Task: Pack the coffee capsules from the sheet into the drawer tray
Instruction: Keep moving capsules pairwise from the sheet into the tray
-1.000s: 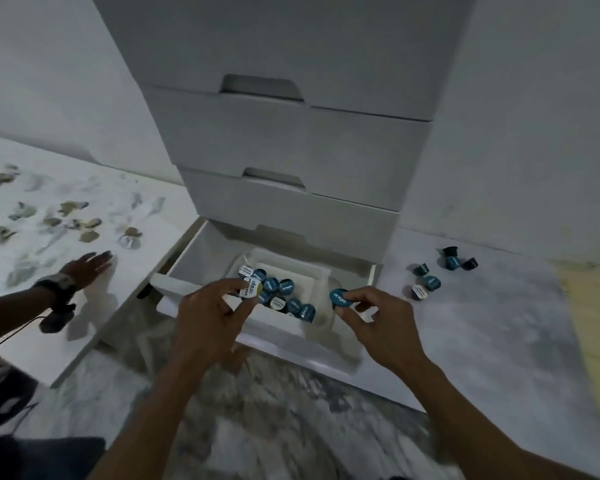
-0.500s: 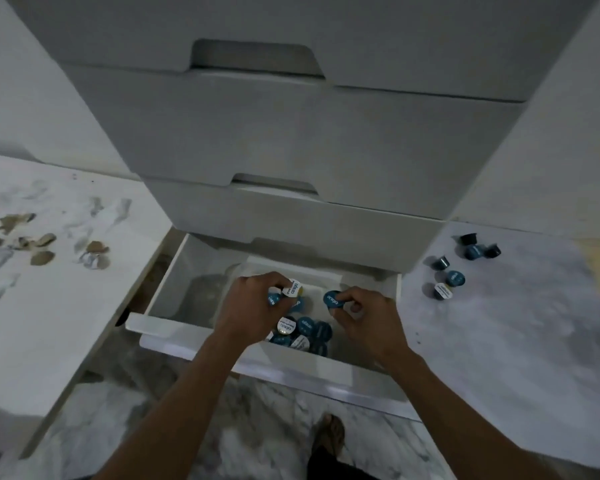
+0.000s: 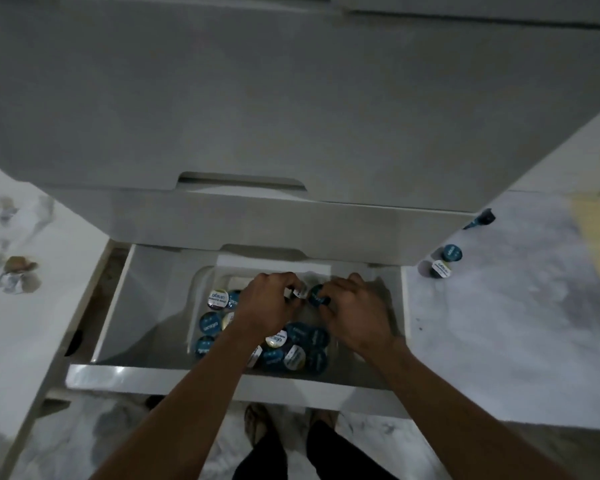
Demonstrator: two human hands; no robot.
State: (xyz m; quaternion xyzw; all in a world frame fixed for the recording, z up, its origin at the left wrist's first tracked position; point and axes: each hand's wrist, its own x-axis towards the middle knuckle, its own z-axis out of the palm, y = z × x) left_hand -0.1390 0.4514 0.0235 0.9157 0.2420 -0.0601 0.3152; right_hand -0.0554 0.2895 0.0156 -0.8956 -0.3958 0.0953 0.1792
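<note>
The bottom drawer stands pulled out, with a white tray inside it. Several blue and white coffee capsules lie in the tray. My left hand pinches a white-topped capsule over the tray's back part. My right hand pinches a blue capsule right beside it. Both hands are deep inside the drawer, almost touching. On the grey sheet to the right stand a blue capsule and a white-topped one, with another dark capsule behind them.
Shut drawer fronts loom above the open drawer and overhang its back. A white board lies at the left with crumpled scraps on it. My feet stand on the marble floor below the drawer front.
My head has come closer and tipped down over the drawer. Both hands have gone further back into the tray, each still pinching its capsule.
</note>
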